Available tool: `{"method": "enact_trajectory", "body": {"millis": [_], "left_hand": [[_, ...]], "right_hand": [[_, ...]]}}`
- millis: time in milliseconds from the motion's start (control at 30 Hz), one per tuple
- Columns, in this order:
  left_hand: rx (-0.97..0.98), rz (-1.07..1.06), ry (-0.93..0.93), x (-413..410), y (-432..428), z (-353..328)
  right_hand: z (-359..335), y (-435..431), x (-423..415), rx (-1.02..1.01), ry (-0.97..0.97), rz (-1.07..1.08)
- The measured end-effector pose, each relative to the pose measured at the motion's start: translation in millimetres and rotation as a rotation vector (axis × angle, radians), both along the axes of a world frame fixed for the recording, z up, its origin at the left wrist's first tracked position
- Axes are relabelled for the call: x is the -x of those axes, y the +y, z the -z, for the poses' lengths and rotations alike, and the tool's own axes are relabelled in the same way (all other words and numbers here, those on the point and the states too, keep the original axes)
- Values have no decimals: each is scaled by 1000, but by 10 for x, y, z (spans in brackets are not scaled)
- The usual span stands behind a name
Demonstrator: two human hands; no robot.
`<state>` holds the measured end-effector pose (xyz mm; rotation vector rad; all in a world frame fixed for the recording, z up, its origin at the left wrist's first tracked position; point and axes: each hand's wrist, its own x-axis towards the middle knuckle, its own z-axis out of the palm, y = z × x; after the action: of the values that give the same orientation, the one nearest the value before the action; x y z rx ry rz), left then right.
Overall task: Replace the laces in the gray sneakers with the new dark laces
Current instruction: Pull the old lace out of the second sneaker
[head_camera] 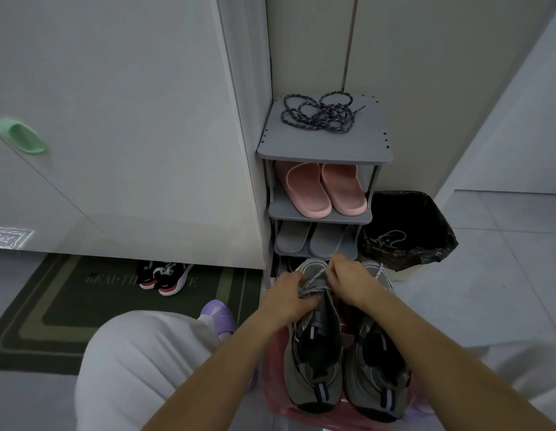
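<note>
Two gray sneakers (345, 362) side by side on a pink plastic bag (272, 368) on the floor, heels toward the camera, toes toward a small gray shoe rack (325, 150). Left hand (286, 295) and right hand (348, 279) both on the left sneaker (314, 353), over its forefoot. Left fingers (304, 301) curled in on the pale gray lace (314, 283) at the eyelets; right fingers (334, 269) pressed together, pinching a strand of the same lace and holding it up taut above the toe. Lace crossed between the two hands. Right sneaker (377, 365) just beside, untouched, a loose pale strand near its toe. New dark laces (321, 115) well apart from the hands, in a loose tangle on the top shelf of the rack. Pink slippers (323, 189) on the shelf below, gray slippers (311, 241) one shelf lower. Black-lined bin (407, 228) just right of the rack, a pale lace (390, 239) lying inside. Dark mat (53, 306) to the left, with black, white and red shoes (164, 276) at its far edge under a white cabinet (115, 119). Pale trousered knee (140, 362) low left, a purple slipper (217, 315) beyond it.
</note>
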<state>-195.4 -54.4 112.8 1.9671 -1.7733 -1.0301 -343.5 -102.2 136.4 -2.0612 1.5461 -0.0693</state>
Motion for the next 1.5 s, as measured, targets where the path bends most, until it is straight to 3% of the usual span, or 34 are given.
{"method": "enact_trajectory", "body": {"millis": [167, 500, 700, 833, 967, 1233, 1500], "left_hand": [[-22, 1, 7, -10, -17, 70], [-10, -21, 43, 14, -4, 82], [-5, -20, 8, 9, -12, 97], [7, -26, 23, 15, -8, 121], [26, -32, 62, 30, 8, 160], [-2, -33, 14, 37, -1, 173], [-29, -40, 35, 28, 10, 165]], "right_hand": [[-7, -24, 41, -143, 42, 52], [-129, -149, 32, 47, -11, 105], [-17, -48, 74, -156, -23, 127], [-50, -61, 82, -28, 35, 96], [-328, -265, 221, 118, -44, 204], [-79, -55, 124, -143, 36, 142], [-186, -211, 186, 40, -61, 254]]}}
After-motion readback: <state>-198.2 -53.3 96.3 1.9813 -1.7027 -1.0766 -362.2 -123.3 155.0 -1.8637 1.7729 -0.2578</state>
